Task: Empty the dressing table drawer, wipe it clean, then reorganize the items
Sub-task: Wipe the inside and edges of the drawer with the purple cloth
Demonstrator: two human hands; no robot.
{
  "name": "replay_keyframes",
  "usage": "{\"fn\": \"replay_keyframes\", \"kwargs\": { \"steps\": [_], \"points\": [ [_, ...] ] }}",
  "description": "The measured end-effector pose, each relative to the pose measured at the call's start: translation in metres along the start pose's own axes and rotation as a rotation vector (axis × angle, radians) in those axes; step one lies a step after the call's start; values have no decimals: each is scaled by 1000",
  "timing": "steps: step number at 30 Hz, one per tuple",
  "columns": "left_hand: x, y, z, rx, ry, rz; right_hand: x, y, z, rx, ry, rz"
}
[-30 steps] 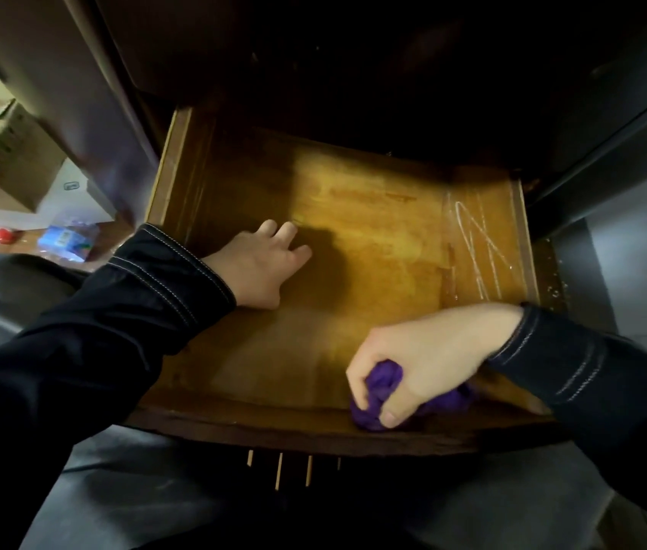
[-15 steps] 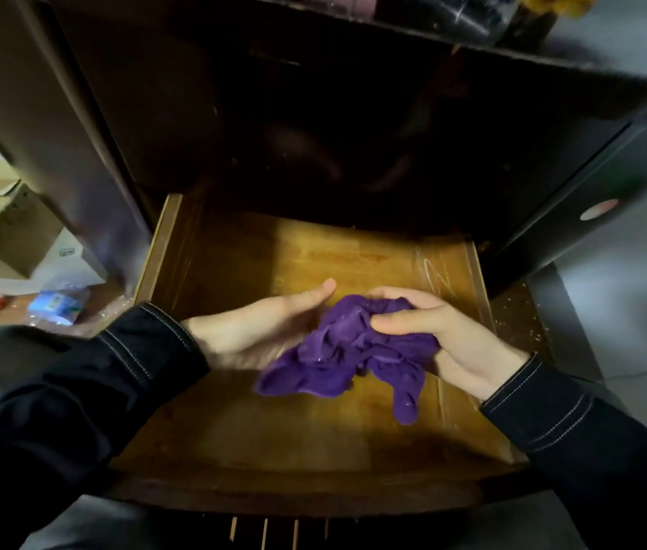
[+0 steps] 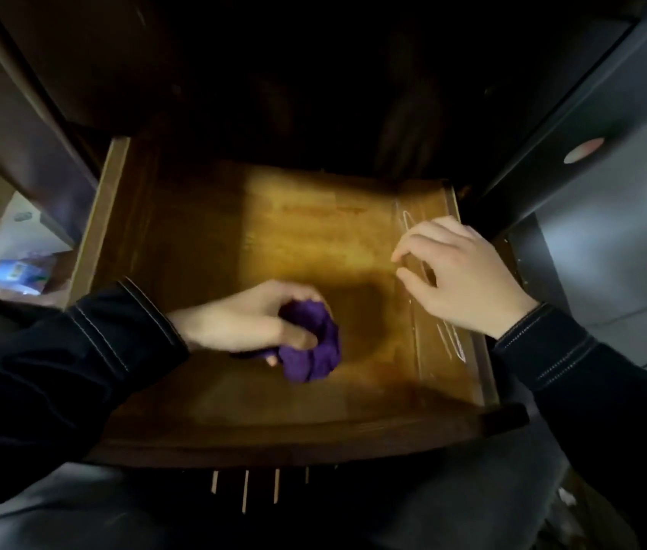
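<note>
A: Status on the drawer?

B: Pulled out, nothing in it that I can see. The bottom is bare wood. We're in the wipe step.

A: What changed?

B: The cloth has swapped hands. A second ago the right hand had it bunched at the front right corner, and the left lay flat on the wood. Half a second ago both hands were on it, mid-drawer. Now the left hand grips it alone, balled up, thumb and fingers wrapped round it.

A: Where exactly?

B: Over the drawer floor, a bit left of centre and toward the front. It looks pressed to the wood, but contact is hard to confirm because the frame is blurred.

A: Right hand?

B: Holding nothing, fingers loosely curled. It sits by the right wall, above the white marks. I can't tell whether the fingertips touch the wood.

A: Meaning?

B: My guess is the right side is done and the left hand takes the rest. The near and left areas look within its reach.

A: Reorganising?

B: Not started. No items are back inside. A blue packet lies off to the left, outside.
</note>
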State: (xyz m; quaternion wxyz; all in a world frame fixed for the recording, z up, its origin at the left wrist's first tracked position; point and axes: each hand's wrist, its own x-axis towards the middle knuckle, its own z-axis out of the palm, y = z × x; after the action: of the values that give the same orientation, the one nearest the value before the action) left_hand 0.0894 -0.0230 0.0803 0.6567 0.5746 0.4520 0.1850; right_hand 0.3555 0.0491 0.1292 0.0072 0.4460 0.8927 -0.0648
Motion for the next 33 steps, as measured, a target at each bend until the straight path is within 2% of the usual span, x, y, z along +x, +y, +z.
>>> {"fn": "replay_keyframes", "kwargs": {
  "steps": [4, 8, 11, 13, 16, 19, 21, 25, 26, 30, 31, 33],
  "points": [
    [7, -10, 35, 237, -185, -24, 2, 12, 30, -109, 34, -110],
    [13, -18, 47, 295, -257, -136, 5, 11, 34, -100, 95, -93],
    [13, -19, 55, 397, -327, -102, 5, 9, 33, -117, 79, -94],
    [11, -17, 56, 299, -296, -25, 4, 8, 33, -114, 80, -91],
    [13, -16, 54, 110, -240, -39, 4, 8, 34, -113, 96, -87],
    [18, -24, 59, 294, -268, -138, 4, 8, 35, -107, 103, -82],
    [17, -20, 57, 332, -285, -105, 3, 7, 34, -103, 100, -76],
    [8, -8, 44, 25, -310, -16, 4, 7, 33, -97, 102, -78],
    [8, -9, 46, 27, -292, -26, 4, 7, 33, -93, 107, -78],
    [15, -15, 55, 356, -325, -61, 3, 7, 33, -79, 108, -68],
    [15, -12, 55, 328, -340, -23, 3, 7, 33, -84, 105, -70],
    [12, -6, 51, 100, -340, 41, 3, 7, 33, -91, 103, -75]
  ]
}}
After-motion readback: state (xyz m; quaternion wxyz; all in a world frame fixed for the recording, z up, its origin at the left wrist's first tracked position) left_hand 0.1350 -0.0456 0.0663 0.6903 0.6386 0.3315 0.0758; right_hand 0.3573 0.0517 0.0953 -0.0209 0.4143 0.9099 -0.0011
